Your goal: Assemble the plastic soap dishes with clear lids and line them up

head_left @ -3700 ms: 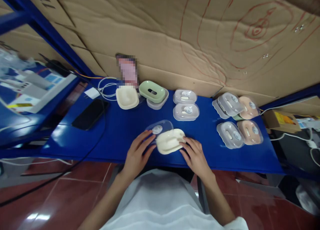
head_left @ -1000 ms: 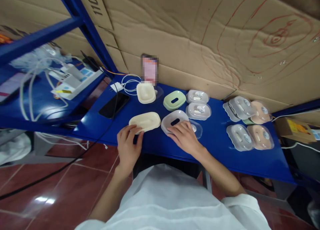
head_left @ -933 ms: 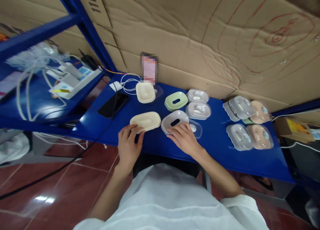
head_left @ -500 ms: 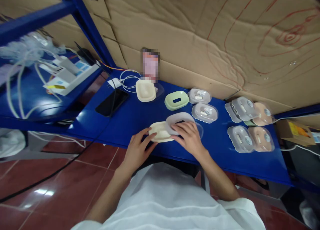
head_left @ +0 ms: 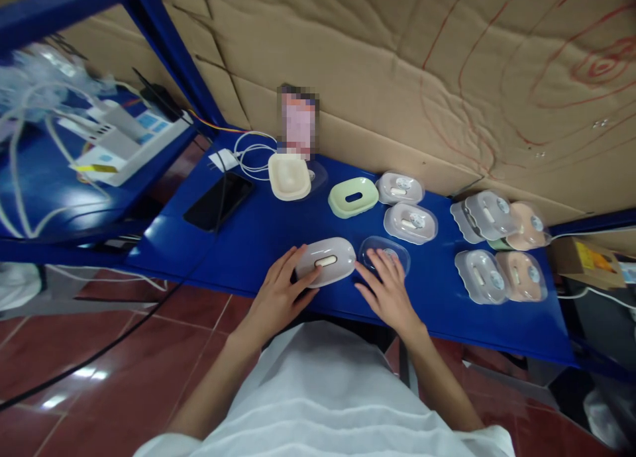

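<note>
In front of me on the blue table lies an oval soap dish [head_left: 338, 252], its pale lilac tray seated over a cream base, with a cream bar showing through the slot. My left hand [head_left: 281, 285] grips its left end between thumb and fingers. Just right of the dish, my right hand [head_left: 387, 288] has its fingers spread, their tips over a clear plastic lid [head_left: 366, 246]; the hand partly covers that lid. Behind them sits a pale green slotted tray [head_left: 342, 207], and a cream base [head_left: 288, 179] stands further left.
Lidded lilac soap dishes [head_left: 410, 224] stand behind on the right. More lidded grey and peach soap dishes [head_left: 521, 275] are grouped at the far right. A black phone [head_left: 218, 202], a white charger [head_left: 223, 159] and a power strip [head_left: 144, 152] are on the left. Cardboard [head_left: 368, 73] walls the back.
The lilac tray has come down onto the cream base, covering it. My right hand has let go of the tray and shifted slightly right, over the clear lid. My left hand stays at the left end.
</note>
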Demonstrator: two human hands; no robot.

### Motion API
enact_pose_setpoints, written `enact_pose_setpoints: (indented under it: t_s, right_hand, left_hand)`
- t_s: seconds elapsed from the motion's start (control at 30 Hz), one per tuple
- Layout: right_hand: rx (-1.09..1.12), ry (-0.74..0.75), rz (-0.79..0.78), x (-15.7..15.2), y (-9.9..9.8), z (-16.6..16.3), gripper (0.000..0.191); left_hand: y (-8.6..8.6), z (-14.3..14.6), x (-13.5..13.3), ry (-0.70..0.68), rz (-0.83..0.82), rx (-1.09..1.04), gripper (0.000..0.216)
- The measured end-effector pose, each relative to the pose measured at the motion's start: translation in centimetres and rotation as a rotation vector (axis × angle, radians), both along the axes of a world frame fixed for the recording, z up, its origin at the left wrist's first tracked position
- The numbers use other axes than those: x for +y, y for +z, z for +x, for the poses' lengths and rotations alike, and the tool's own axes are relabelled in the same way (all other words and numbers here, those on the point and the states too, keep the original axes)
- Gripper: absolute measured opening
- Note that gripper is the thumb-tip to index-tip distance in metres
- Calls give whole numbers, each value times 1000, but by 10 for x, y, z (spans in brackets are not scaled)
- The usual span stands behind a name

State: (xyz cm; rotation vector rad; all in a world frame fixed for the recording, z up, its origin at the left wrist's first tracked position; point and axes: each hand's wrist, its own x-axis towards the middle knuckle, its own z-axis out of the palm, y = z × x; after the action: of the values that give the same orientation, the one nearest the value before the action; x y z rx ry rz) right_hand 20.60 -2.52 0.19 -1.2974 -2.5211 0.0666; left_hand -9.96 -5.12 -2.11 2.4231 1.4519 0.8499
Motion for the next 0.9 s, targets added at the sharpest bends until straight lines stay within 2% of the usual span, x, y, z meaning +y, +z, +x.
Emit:
enact_pose_setpoints:
  t_s: [0.07, 0.17, 0.27, 0.33, 0.4, 0.47, 0.57, 0.9]
  right_hand:
    - [9, -142, 0, -2, -4, 28, 53]
    - [129, -287, -25, -8, -10, 62, 54]
    - [333, -347, -50, -17, -11, 72, 54]
    - [381, -296, -85, -24, -7, 59, 55]
    - [335, -164, -117, -29, -3, 38, 57]
    - [260, -40, -124, -32, 1, 15, 59]
    - [191, 40, -88, -30, 3, -5, 61]
    - [16, 90, 39, -23, 3, 3, 60]
  left_hand:
    - [2, -1, 0, 1, -58, -39, 51]
    - [6, -1, 2, -73, -144, -102, 53]
    - [10, 6, 7, -134, -276, -167, 58]
    - [11, 14, 12, -149, -373, -212, 68]
    - [10, 22, 17, -164, -432, -257, 81]
    - [7, 28, 22, -183, -454, -295, 90]
    - [3, 31, 26, -179, -461, -333, 92]
    - [4, 31, 26, -188, -490, -359, 89]
